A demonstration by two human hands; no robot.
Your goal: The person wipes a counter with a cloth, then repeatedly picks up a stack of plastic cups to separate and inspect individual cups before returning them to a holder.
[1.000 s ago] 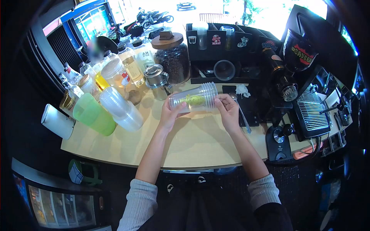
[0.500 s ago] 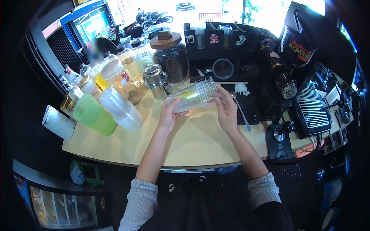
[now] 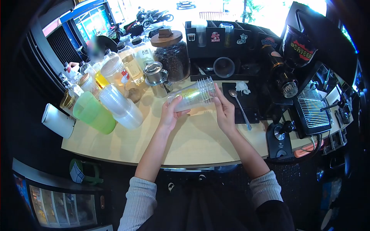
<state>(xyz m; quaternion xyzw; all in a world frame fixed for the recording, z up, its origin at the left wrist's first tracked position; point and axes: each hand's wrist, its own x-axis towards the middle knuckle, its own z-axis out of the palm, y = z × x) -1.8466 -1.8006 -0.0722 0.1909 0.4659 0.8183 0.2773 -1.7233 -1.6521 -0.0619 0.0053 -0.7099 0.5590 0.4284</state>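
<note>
Nested clear plastic cups (image 3: 191, 93) lie tilted on their side above the counter, rims toward the right. My left hand (image 3: 170, 114) is wrapped round the base end of the stack, thumb on top. At the rim end, my right hand (image 3: 224, 111) holds the cups, with its fingertips against the rims and partly hidden behind them. Just right of that hand, a long metal spoon (image 3: 241, 109) lies on a black mat (image 3: 252, 101). Behind my left hand stands a metal drip coffee filter (image 3: 155, 75).
A second stack of clear cups (image 3: 122, 107) leans beside a green tumbler (image 3: 94, 113) on the left. Behind stand bottles and a coffee bean jar (image 3: 171, 57). To the right are a grinder (image 3: 280, 75), a tamping stand (image 3: 279, 142) and a drip tray (image 3: 313, 111). Crumpled tissue (image 3: 242, 87) lies on the mat.
My right hand has shifted slightly left and down along the rims, and more of the spoon shows. The stack and my left hand have barely moved.
</note>
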